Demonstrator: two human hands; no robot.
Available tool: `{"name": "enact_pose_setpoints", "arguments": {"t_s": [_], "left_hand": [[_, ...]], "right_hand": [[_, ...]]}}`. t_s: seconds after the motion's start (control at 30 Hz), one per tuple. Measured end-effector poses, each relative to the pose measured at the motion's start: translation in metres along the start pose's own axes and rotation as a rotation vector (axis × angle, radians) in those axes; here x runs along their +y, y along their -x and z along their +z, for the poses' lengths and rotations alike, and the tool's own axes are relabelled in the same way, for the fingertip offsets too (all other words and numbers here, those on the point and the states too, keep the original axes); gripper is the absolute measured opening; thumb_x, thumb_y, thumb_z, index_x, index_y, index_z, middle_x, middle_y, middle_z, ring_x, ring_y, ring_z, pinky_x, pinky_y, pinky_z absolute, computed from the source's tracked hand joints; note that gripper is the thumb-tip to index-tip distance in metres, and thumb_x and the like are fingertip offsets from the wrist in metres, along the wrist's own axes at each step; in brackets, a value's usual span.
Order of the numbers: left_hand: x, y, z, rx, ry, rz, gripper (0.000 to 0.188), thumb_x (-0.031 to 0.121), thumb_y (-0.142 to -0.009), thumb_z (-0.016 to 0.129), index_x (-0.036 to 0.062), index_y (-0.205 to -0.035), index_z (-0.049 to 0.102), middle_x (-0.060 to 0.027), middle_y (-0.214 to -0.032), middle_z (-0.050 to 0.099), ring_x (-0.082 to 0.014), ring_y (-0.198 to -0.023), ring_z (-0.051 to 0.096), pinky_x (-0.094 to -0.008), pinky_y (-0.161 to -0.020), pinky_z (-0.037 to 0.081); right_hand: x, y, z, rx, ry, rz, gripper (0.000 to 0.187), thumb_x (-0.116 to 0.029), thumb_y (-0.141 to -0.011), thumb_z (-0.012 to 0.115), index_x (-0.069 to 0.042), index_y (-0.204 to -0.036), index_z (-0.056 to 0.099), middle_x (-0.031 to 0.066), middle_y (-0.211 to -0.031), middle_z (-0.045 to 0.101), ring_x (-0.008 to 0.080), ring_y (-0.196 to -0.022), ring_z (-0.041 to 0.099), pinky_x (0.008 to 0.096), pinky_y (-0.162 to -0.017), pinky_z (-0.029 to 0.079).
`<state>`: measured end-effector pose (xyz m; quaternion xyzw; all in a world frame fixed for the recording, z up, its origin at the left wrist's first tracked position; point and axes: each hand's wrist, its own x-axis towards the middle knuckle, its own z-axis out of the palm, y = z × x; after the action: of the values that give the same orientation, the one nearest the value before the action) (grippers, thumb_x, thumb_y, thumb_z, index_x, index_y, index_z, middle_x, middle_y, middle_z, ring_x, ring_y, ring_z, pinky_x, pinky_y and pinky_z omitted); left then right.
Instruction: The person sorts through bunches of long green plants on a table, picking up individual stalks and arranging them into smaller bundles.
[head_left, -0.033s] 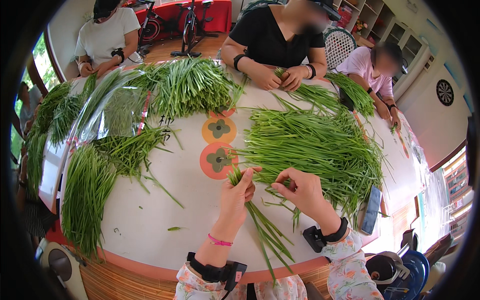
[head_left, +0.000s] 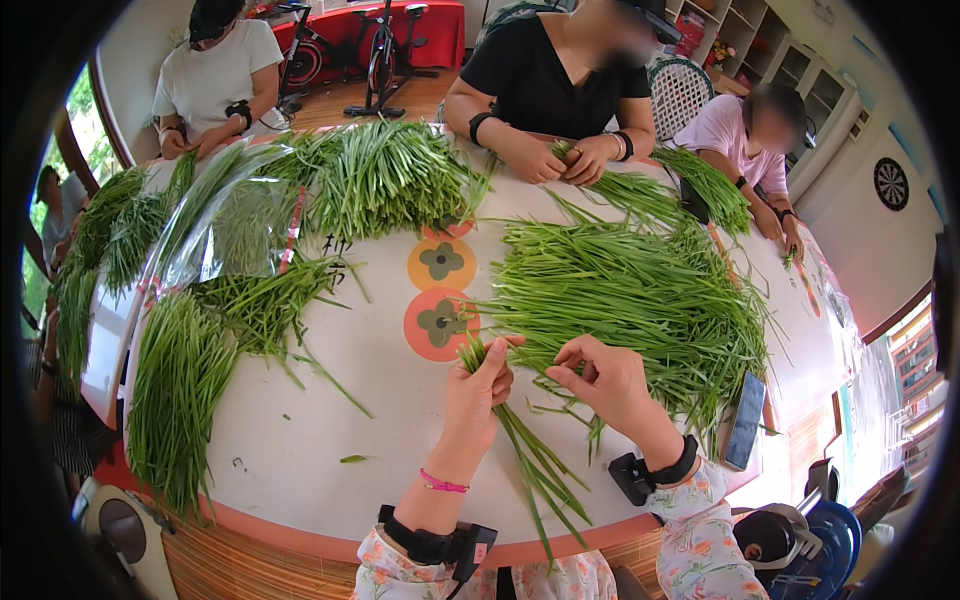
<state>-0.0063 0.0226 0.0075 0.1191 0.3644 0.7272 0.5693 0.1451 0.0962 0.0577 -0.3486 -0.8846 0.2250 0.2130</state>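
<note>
My left hand (head_left: 482, 385) is closed round a small bunch of garlic chives (head_left: 530, 455). Their cut ends poke out above the thumb, and the long leaves trail down toward the table's near edge. Just to the right, my right hand (head_left: 607, 378) is raised with thumb and forefinger curled toward each other; anything between them is too small to make out. It hovers at the near left edge of a broad heap of loose garlic chives (head_left: 630, 290), whose leaves lie mostly sideways.
Garlic chives in a bundle (head_left: 175, 400) lie at the near left, beside a clear plastic bag (head_left: 245, 225). A large pile (head_left: 385, 180) sits farther back. A phone (head_left: 742, 420) rests by the right edge. Co-workers sit across the white table (head_left: 300, 450), one in black (head_left: 560, 80).
</note>
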Motion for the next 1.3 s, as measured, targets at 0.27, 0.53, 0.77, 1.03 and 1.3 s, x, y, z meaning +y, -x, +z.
{"name": "enact_pose_setpoints", "arguments": {"t_s": [0.27,0.53,0.77,1.03,1.3], "left_hand": [[-0.008,-0.004,-0.001,0.06,0.122,0.108,0.016,0.022,-0.094,0.051,0.0074,-0.094,0.058,0.0019,-0.078,0.053,-0.0077,-0.068,0.046,-0.0229,-0.059,0.038],[-0.006,-0.003,-0.003,-0.047,0.296,0.035,0.018,0.024,-0.095,0.05,0.0066,-0.093,0.054,0.0009,-0.073,0.048,-0.0095,-0.061,0.045,-0.0244,-0.059,0.041],[-0.001,0.005,-0.002,-0.06,-0.074,0.046,0.026,0.029,-0.089,0.06,0.0041,-0.097,0.057,0.0075,-0.064,0.036,-0.0014,-0.053,0.031,-0.0165,-0.044,0.025],[-0.006,-0.002,-0.005,0.008,0.071,0.084,0.021,0.025,-0.092,0.054,0.0051,-0.089,0.06,0.0023,-0.076,0.05,-0.0072,-0.063,0.044,-0.0224,-0.056,0.038],[-0.003,0.0,0.0,-0.07,0.183,0.05,0.017,0.025,-0.094,0.051,0.0084,-0.091,0.054,0.0012,-0.075,0.051,-0.0122,-0.078,0.057,-0.029,-0.069,0.045]], "right_hand": [[0.029,-0.001,0.006,0.157,0.335,-0.049,0.02,-0.025,-0.073,0.072,-0.012,-0.083,0.062,0.0012,-0.079,0.057,0.0203,-0.061,0.059,0.0313,-0.051,0.044],[0.018,-0.001,0.001,0.236,0.214,-0.051,0.009,-0.018,-0.077,0.067,-0.012,-0.079,0.06,0.0006,-0.077,0.057,0.0208,-0.057,0.058,0.0323,-0.051,0.044],[0.003,0.005,-0.001,0.064,0.023,-0.179,0.014,-0.024,-0.079,0.066,-0.011,-0.081,0.061,0.0015,-0.069,0.064,0.0206,-0.058,0.06,0.0314,-0.05,0.044],[0.025,0.002,0.005,0.229,0.286,-0.043,0.016,-0.024,-0.074,0.07,-0.012,-0.08,0.063,0.0014,-0.079,0.057,0.0205,-0.062,0.059,0.0313,-0.055,0.044],[0.03,0.001,0.01,0.227,0.3,-0.066,0.009,-0.016,-0.074,0.068,-0.012,-0.078,0.06,0.0015,-0.078,0.054,0.0213,-0.061,0.058,0.0324,-0.053,0.044]]}}
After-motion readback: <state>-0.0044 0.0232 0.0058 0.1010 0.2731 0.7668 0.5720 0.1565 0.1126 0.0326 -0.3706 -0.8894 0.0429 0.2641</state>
